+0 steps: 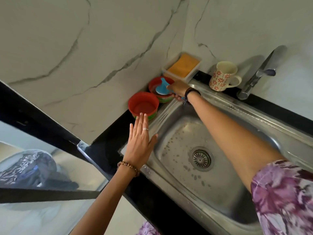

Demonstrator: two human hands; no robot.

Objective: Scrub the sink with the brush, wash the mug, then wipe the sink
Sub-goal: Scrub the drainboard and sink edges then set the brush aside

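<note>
Right hand (177,89): upper centre of frame, grip curled round the blue brush (162,87) in the far red bowl (153,84).
Left hand (140,141): fingers spread flat, over the sink (237,192) left rim.
Mug (222,76): on table, upper right, beside the tap (259,73).

A stainless steel sink (220,184) filled the lower right of the frame, its round slotted drain (201,158) near the middle of the basin. Two red plastic bowls sat on the black stone counter (108,145) at centre frame, the nearer bowl (143,106) lower left of the farther bowl (160,89), which held a blue plastic brush (162,86). Above and right of them stood a white rectangular tray (182,67) holding an orange sponge (183,65). A flowered ceramic mug (221,76) stood further right, just left of the chrome tap (259,73).
</note>
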